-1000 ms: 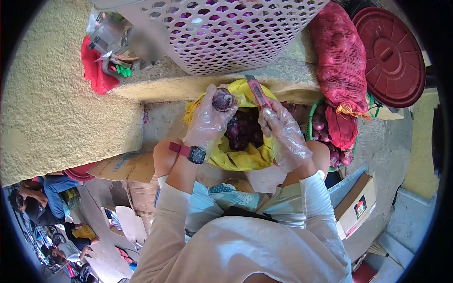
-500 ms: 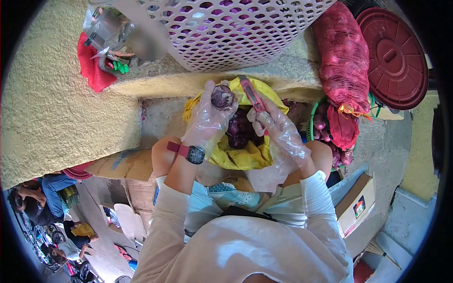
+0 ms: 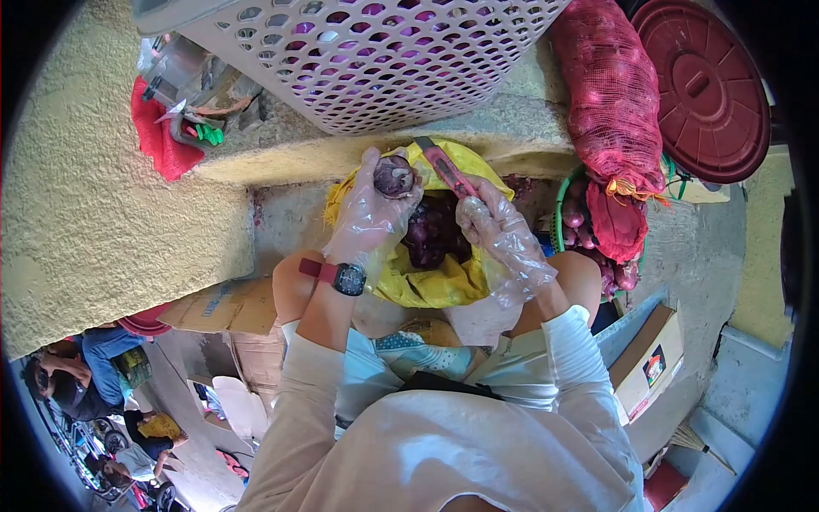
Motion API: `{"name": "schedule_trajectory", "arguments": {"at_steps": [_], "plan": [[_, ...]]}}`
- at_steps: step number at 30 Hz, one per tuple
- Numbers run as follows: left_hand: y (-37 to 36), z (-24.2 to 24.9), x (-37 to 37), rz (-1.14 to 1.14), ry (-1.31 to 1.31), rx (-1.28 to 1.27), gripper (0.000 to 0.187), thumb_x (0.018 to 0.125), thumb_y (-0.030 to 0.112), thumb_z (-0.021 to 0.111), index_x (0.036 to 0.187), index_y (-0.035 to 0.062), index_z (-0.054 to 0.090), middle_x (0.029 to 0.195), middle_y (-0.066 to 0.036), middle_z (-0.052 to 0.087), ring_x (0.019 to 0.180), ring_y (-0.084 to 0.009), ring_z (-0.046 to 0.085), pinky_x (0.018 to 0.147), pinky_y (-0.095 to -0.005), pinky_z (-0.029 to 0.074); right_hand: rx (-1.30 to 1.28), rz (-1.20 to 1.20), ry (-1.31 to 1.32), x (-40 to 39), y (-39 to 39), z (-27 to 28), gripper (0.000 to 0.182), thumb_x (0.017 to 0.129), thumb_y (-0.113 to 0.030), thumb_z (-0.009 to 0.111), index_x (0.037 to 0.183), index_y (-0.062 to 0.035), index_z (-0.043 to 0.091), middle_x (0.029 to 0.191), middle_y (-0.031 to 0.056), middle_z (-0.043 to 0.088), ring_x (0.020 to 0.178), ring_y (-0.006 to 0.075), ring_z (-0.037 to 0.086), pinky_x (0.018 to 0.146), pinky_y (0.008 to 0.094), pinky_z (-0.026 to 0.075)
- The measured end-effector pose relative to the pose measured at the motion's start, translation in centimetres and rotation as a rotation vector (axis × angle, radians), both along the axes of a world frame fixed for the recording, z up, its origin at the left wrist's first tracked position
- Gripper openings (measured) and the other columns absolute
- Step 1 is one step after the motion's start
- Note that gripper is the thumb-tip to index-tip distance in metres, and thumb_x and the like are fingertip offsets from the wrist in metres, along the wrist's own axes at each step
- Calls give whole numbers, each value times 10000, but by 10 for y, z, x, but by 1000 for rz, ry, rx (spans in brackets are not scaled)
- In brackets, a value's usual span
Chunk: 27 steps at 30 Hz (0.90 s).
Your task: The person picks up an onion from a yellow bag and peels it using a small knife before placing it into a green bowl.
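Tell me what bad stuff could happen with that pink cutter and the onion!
The pink cutter in the right hand has its tip near the onion, so a slip might nick the left hand. That hand's clear glove looks thin and may not stop a blade. The onion might also slip and drop into the open yellow bag.

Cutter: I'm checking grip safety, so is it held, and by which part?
Yes, the right hand holds the cutter by the end of its handle farthest from the blade.
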<state>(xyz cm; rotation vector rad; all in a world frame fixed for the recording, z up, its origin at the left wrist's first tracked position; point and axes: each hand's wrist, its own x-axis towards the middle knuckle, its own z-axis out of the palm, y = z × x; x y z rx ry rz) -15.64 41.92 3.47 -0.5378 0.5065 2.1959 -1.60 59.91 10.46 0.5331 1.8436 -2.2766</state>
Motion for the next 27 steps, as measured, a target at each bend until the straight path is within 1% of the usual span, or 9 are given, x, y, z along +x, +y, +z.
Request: {"name": "schedule_trajectory", "arguments": {"at_steps": [7, 9, 12, 16, 19, 22, 24, 25, 27], "plan": [[-3, 5, -1, -5, 40, 36, 420, 1037, 355, 619, 1257, 0, 578, 1198, -161, 624, 1095, -321, 595, 954, -454, 535, -37, -63, 11, -3, -1, 0, 298, 1099, -245, 520, 1375, -134, 532, 825, -58, 477, 696, 42, 427, 655, 176, 392], [-1, 10, 1, 14, 73, 18, 419, 1043, 350, 609, 1269, 0, 572, 1199, -155, 627, 1112, -323, 595, 968, -459, 533, -257, -154, -29, -2, -6, 22, 273, 1102, -252, 512, 1342, -125, 542, 872, -42, 521, 725, 52, 475, 679, 192, 420], [1, 17, 5, 71, 139, -23, 421, 1053, 352, 591, 1283, 0, 565, 1208, -146, 631, 1128, -325, 601, 986, -471, 531, -154, -42, 22, -3, -1, 6, 312, 1104, -212, 495, 1396, -102, 519, 997, -3, 560, 834, 71, 529, 757, 227, 471], [2, 16, 6, 21, 156, -56, 414, 1033, 388, 623, 1242, 30, 624, 1129, -110, 661, 1030, -261, 649, 903, -425, 566, -248, -103, 117, -4, -8, 5, 359, 1095, -158, 489, 1440, -62, 489, 1101, 24, 577, 913, 101, 556, 839, 275, 503], [4, 16, 3, -23, 182, -24, 430, 1016, 419, 643, 1206, 33, 643, 1057, -94, 681, 951, -240, 665, 822, -398, 582, -60, -21, 273, -12, -2, -1, 398, 1084, -98, 469, 1475, -27, 448, 1132, 26, 584, 934, 119, 569, 896, 291, 502], [7, 23, 7, -21, 180, -56, 427, 999, 443, 662, 1144, 41, 655, 1003, -84, 690, 893, -222, 669, 751, -376, 583, -104, 21, 52, -28, 4, 22, 334, 1042, -166, 597, 1332, -4, 562, 978, -16, 572, 876, 87, 535, 850, 256, 472], [8, 22, 7, 1, 169, -110, 422, 992, 450, 671, 1116, 47, 657, 987, -83, 692, 875, -213, 668, 727, -367, 579, 575, 212, 80, -50, 1, 38, 410, 972, -245, 728, 1267, 17, 620, 891, -42, 574, 809, 66, 508, 764, 236, 471], [8, 14, 6, 27, 166, -90, 431, 1010, 441, 643, 1135, 28, 640, 1015, -98, 692, 899, -220, 665, 755, -380, 597, 508, 80, 134, -55, -3, 22, 458, 900, -298, 814, 1175, 36, 665, 855, -50, 605, 782, 52, 496, 718, 238, 469], [7, 4, 4, 54, 166, -73, 441, 1027, 431, 616, 1153, 9, 622, 1043, -112, 692, 924, -227, 663, 784, -393, 615, 531, 67, 111, -61, -6, 7, 455, 903, -315, 809, 1152, 41, 675, 882, -2, 639, 786, 69, 510, 724, 262, 476]]}}
